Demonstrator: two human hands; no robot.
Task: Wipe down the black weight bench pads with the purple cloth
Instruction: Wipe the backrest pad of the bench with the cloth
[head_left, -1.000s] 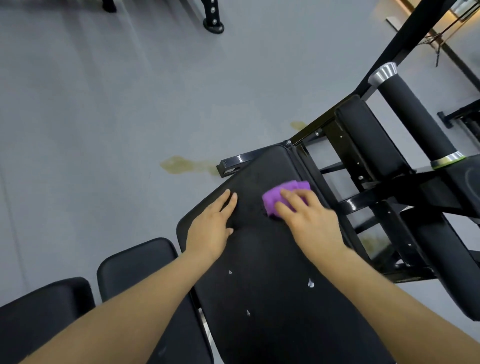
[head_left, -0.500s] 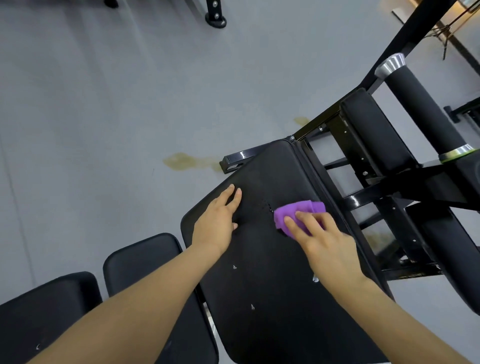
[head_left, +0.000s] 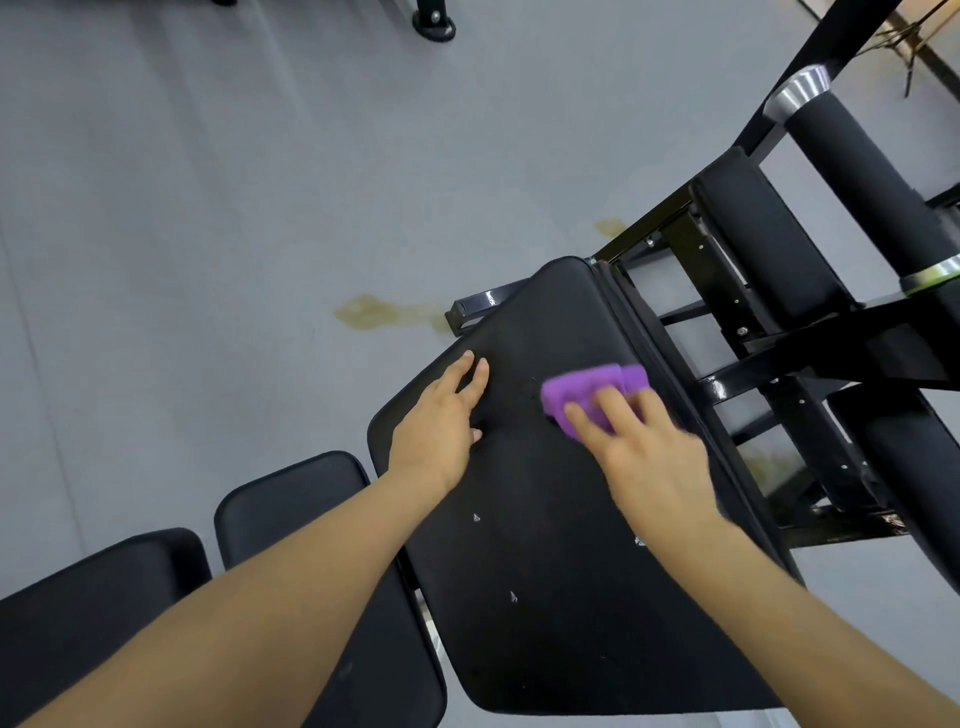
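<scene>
Purple cloth (head_left: 597, 392) at frame centre on bench pad (head_left: 545, 545): soft, light, bunches; right hand (head_left: 649, 457) fingers spread flat pressing it, left hand (head_left: 441, 421) fingers together flat bracing pad

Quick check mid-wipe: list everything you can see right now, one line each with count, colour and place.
Bench pad: 1, black, centre, under both hands, a few small white flecks on it.
Purple cloth: 1, purple, on the pad's upper right part, under the right fingers.
Smaller pads: 2, black, lower left, beside the bench pad.
Foam rollers: 2, black, right side; the upper one has silver end caps.
Bench frame: 1, black metal, right of the pad.
Floor: grey, with yellowish stains near the pad's top edge.
Left hand: flat on the pad's left edge.
Right hand: pressing the cloth, blurred.
</scene>
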